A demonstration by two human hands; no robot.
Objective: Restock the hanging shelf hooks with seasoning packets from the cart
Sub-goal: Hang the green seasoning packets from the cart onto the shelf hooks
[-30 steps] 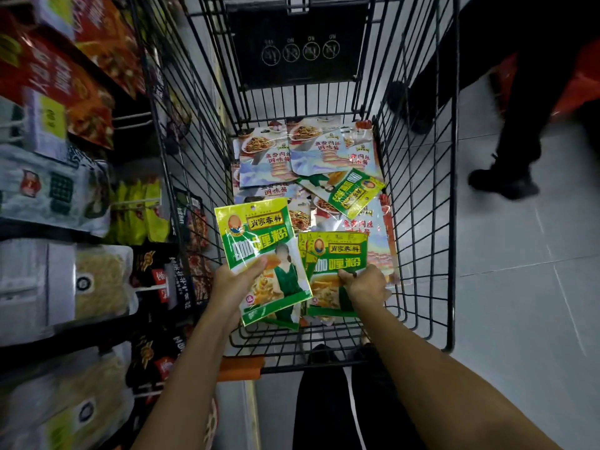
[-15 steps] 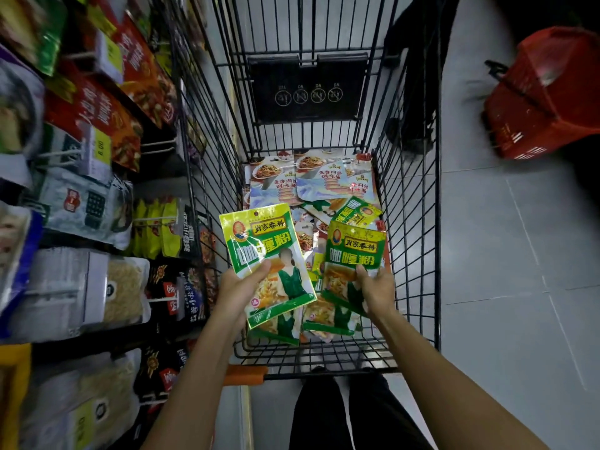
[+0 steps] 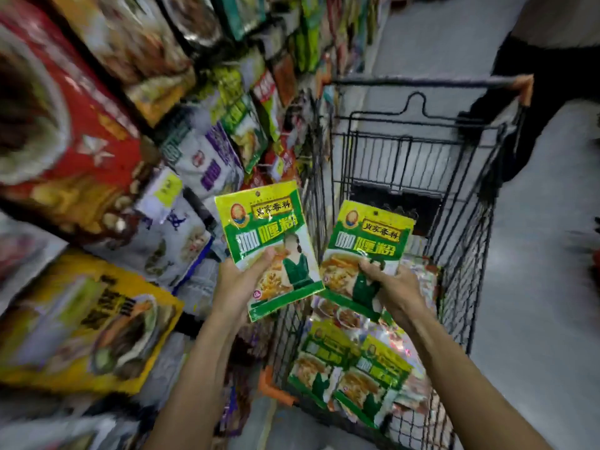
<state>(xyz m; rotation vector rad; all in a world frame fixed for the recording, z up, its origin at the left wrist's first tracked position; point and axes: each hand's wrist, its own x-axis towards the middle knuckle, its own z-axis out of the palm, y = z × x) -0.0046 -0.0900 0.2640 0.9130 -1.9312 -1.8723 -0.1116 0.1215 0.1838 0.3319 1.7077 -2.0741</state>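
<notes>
Lifted out since a moment ago, one green curry-powder packet (image 3: 266, 235) is pinched between thumb and fingers of the left hand (image 3: 240, 287) and a second packet (image 3: 365, 251) is gripped by the right hand (image 3: 397, 287) — both above the cart (image 3: 422, 81), beside blurred hanging shelf packets (image 3: 201, 164).

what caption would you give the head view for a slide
Left hand holds the left green packet, right hand the right green packet, by the wire cart and stocked shelves.

The person's left hand (image 3: 238, 287) and right hand (image 3: 394, 289) are bare. The left forearm (image 3: 201, 368) and right forearm (image 3: 454, 368) are bare too, unsleeved to the frame edge at 6 and 5 o'clock.
</notes>
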